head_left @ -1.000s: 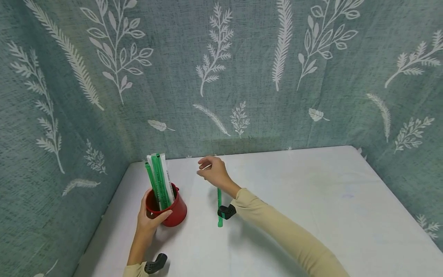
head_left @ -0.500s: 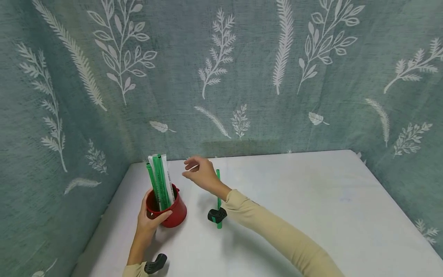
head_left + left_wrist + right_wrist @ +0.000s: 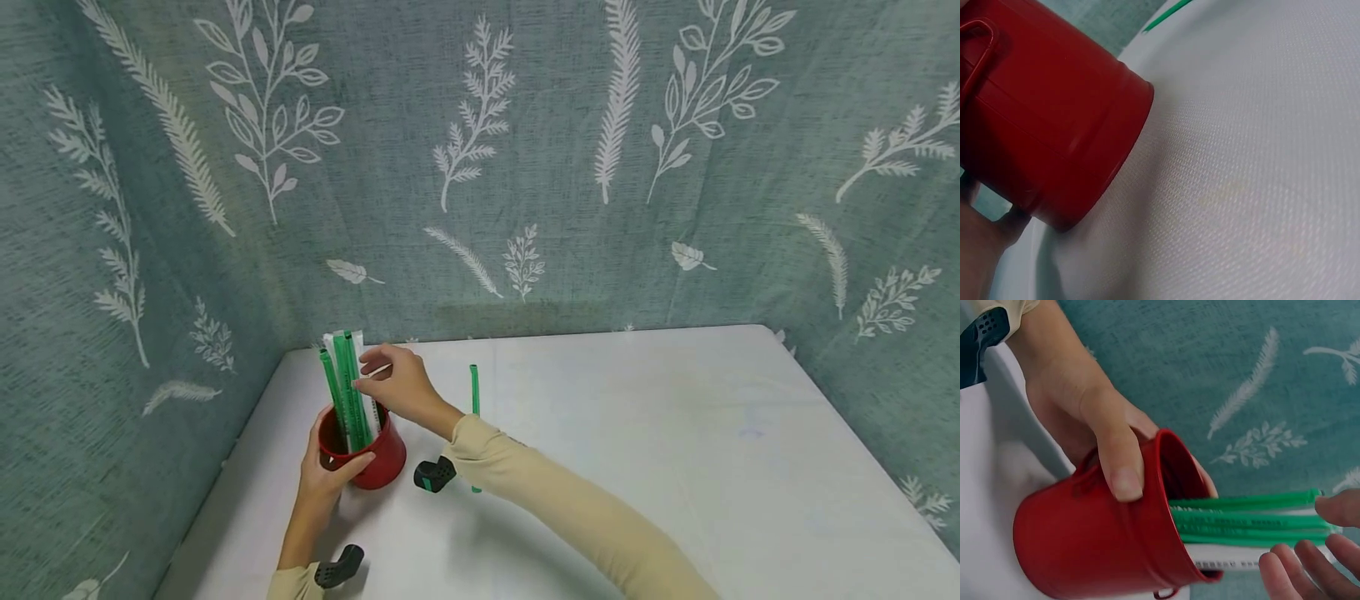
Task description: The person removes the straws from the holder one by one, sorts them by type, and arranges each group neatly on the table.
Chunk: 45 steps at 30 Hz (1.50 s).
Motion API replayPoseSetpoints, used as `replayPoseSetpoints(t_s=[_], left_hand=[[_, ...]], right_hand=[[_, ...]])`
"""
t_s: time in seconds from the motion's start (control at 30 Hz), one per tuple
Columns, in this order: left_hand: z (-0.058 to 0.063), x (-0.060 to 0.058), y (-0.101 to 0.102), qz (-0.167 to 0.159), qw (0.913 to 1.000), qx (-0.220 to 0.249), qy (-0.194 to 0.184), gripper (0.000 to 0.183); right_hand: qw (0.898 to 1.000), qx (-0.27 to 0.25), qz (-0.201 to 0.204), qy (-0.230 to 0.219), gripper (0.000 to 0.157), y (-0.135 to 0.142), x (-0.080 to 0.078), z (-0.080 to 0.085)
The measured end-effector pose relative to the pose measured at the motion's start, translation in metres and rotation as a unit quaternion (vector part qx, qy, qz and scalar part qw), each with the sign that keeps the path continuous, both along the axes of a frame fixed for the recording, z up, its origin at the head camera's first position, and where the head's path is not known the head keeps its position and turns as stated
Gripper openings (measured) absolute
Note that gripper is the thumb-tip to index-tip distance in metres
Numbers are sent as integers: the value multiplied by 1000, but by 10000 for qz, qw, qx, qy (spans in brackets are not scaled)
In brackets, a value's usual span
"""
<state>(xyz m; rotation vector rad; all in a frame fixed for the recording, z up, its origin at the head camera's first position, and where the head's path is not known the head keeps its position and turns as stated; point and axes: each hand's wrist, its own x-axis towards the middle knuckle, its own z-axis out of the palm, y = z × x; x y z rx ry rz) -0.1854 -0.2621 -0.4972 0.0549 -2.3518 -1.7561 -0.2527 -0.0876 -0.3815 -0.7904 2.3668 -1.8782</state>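
Note:
My left hand (image 3: 321, 479) grips the red metal bucket (image 3: 387, 461) round its side, thumb over the front of the rim. Out of the bucket lean several long slim printed straw-like sticks, some green (image 3: 1254, 520), some white (image 3: 1225, 556). In the right wrist view the bucket looks tipped, with its mouth towards the right hand. My right hand (image 3: 405, 385) is at the upper part of the sticks, thumb on one side and loosely bent fingers on the other, not closed round them. One more green stick (image 3: 475, 389) lies on the table, partly hidden by the right sleeve.
A white cloth covers the table (image 3: 637, 417). Green fabric with white leaf prints (image 3: 555, 167) hangs behind it and at both sides. Black wrist cameras sit on the left wrist (image 3: 340, 567) and the right wrist (image 3: 435, 475).
My right hand has moved left from above the loose green stick to the sticks in the bucket, uncovering the loose stick's far end. The left hand and the bucket have stayed put.

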Motion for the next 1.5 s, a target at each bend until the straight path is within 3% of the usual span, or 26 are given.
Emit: replayPoseSetpoints(t_s=[0.2, 0.4, 0.57, 0.67, 0.83, 0.93, 1.03, 1.3, 1.5], left_hand=[[-1, 1, 2, -84, 9999, 77, 20, 94], [-4, 0, 1, -87, 10000, 47, 5, 93], [0, 2, -6, -35, 10000, -72, 5, 91], [13, 7, -4, -44, 10000, -44, -7, 90], [32, 13, 10, -133, 9998, 107, -109, 89], [20, 8, 7, -106, 9997, 145, -141, 91], [10, 4, 2, -47, 9997, 168, -157, 92], [3, 2, 1, -203, 9995, 190, -124, 92], [2, 3, -2, -95, 9998, 106, -126, 92]], right_hand=[[9999, 21, -111, 50, 31, -16, 5, -5], [9970, -127, -766, -65, 32, -28, 9, -16], [9914, 388, -1164, 450, 30, -42, 13, -19], [9806, 899, -1444, 972, 28, -50, 13, -21], [9535, 1521, -1967, 1701, 23, -54, 10, -29], [9410, 1791, -2132, 1922, 23, -56, 10, -32], [9363, 1938, -2199, 1935, 21, -59, 12, -32], [9446, 2007, -2079, 1556, 15, -60, 14, -33], [9781, 1083, -1491, 964, 11, -52, 15, -26]])
